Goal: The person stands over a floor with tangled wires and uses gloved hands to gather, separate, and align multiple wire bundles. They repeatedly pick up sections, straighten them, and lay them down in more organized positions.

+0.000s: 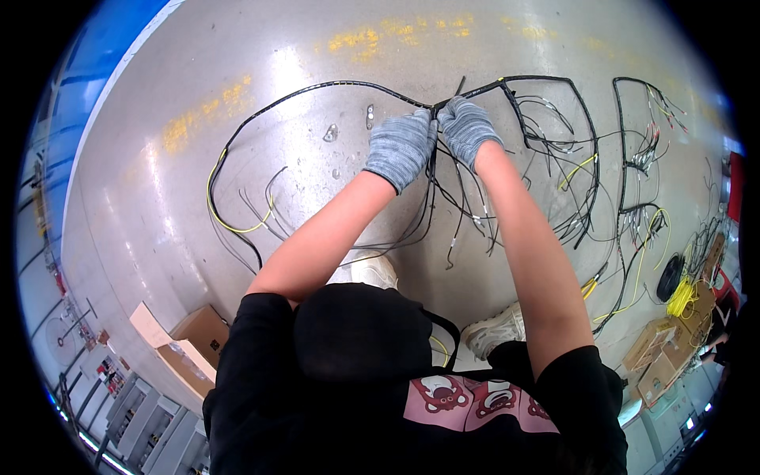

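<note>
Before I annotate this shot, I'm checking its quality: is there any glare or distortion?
Head view throughout: whitish glare on the floor; fisheye distortion, with shelves tilted near the lower-left rim and black corners; left hand, right hand and black cable look fairly sharp; detail near the rim is poorer.

Gray floor [245, 59], smooth, shiny, pale glare patches [285, 67] from lighting. Worn yellow markings [354, 41] run in broken patches across the top and upper left. Blue surface [107, 47] upper left, wall or sheet unclear, with a white strip [119, 79] along its edge. Lower left: gray shelves [150, 423], bright light strip [93, 446] near the rim. Open carton [194, 336] on the floor, left; more boxes [661, 360] at right. Red object [736, 190] far right, cut off.
</note>
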`<state>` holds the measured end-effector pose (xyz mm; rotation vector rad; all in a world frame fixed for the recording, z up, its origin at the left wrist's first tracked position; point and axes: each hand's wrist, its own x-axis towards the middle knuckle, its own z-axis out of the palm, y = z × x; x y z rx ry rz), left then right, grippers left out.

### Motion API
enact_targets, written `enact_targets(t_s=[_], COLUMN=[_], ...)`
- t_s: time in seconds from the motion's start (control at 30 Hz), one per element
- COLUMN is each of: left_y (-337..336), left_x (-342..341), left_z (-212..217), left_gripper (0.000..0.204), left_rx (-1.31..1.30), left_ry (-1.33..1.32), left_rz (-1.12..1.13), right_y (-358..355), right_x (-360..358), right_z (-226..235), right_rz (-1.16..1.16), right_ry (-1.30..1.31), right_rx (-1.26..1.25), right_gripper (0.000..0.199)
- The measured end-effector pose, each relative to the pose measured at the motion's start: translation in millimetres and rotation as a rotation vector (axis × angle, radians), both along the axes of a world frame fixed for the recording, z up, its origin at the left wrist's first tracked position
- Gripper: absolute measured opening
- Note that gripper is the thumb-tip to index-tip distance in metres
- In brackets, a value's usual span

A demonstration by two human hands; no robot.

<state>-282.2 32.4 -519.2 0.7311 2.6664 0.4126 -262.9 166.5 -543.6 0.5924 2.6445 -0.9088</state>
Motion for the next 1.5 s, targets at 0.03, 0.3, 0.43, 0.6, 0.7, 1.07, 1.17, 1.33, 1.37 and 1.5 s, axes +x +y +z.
enact_targets(t_s=[0.03, 0.3, 0.43, 0.6, 0.7, 1.07, 1.17, 1.33, 1.37, 1.5], left_y=[1.4, 15.7, 19.0, -19.2, -14.1, -4.5, -5.9, -12.4, -12.8, -15.9], left_x=[4.1, 53.9, 52.2, 30.3, 17.8, 26.6, 27.4, 24.8, 24.2, 15.9], left_z=[2.0, 11.1, 12.4, -45.9, -56.7, -37.5, -34.4, -31.7, -31.4, -34.6], left_gripper=[0.025, 0.019, 0.021, 0.022, 0.023, 0.016, 0.017, 0.023, 0.024, 0.026], left_rx=[-0.002, 0.000, 0.079, 0.548, 0.820, 1.106, 1.138, 1.261, 1.281, 1.199], left_ry=[-0.010, 0.029, 0.017, -0.302, -0.831, -1.088, -1.093, -1.229, -1.264, -1.276], left_rz=[-0.028, -0.344, -0.382, 0.205, 0.526, 0.670, 0.655, 0.593, 0.579, 0.512], right_y=[-0.3, 10.6, 8.9, 14.7, 14.7, 35.0, 39.3, 41.9, 42.1, 35.4], right_x=[-1.6, -1.4, 5.1, 13.0, 11.4, 20.9, 20.5, 11.5, 12.3, 11.1], right_z=[-2.6, 6.9, 2.8, -7.8, -4.0, 4.9, -1.5, -16.6, -20.6, -19.5], right_rz=[0.001, -0.283, -0.427, -0.286, -0.278, -0.056, -0.029, -0.007, -0.003, -0.013], right_ry=[-0.007, -0.244, -0.190, -0.074, -0.100, -0.018, -0.017, -0.176, -0.182, -0.261], right_rx=[0.015, -0.841, -0.969, -1.038, -0.939, -0.581, -0.573, -0.714, -0.751, -0.907], right_gripper=[0.024, 0.010, 0.006, 0.010, 0.009, 0.013, 0.013, 0.016, 0.017, 0.018])
